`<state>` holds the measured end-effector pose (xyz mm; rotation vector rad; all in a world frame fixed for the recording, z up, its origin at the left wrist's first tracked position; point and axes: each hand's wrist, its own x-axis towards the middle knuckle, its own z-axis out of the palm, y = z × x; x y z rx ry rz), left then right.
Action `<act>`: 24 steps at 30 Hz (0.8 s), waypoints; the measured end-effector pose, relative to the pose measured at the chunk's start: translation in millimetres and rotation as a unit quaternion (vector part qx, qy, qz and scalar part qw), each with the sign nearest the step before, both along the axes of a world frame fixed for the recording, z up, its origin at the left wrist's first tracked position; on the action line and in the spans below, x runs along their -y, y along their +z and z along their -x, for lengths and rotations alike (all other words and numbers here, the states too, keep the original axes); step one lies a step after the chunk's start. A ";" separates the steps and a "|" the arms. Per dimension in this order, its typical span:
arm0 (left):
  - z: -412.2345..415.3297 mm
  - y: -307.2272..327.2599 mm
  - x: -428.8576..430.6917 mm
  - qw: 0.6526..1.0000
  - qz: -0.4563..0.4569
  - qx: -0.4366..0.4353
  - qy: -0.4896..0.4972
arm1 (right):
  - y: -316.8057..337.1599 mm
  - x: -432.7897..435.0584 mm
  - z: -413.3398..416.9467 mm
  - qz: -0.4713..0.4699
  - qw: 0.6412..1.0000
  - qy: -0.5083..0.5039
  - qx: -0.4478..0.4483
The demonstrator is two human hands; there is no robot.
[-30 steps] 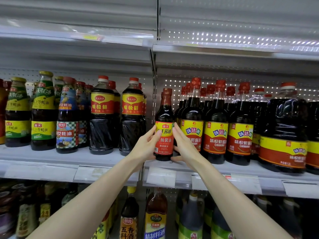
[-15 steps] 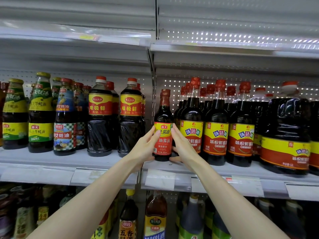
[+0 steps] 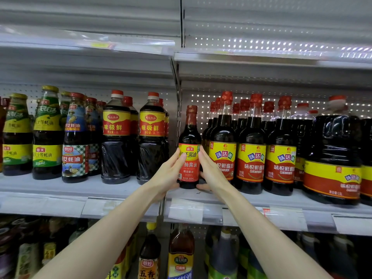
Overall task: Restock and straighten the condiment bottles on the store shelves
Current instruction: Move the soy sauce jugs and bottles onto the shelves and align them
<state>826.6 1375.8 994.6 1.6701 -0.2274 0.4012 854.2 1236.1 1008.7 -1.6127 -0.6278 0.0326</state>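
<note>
I clamp my left hand [image 3: 169,174] and right hand [image 3: 211,172] on the soy sauce bottle [image 3: 189,146], squaring its label to the shelf [image 3: 120,188] front edge.

Room is left above the bottle tops, under the upper shelf [image 3: 261,57]. The right is blocked by yellow-label bottles [image 3: 222,150]; a small gap is left beside the big dark bottles [image 3: 152,137].

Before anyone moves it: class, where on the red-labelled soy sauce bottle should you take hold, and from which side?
Grip the red-labelled soy sauce bottle round its wide labelled body, coming from the open front. It stands upright, its neck is slim, and taller bottles crowd its right. The left hand and right hand already cup it that way, one on each flank.
</note>
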 end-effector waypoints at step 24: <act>2.3 0.7 1.8 1.000 0.011 -0.006 -0.007 | -1.9 -0.6 -2.8 -0.006 1.000 0.002 -0.004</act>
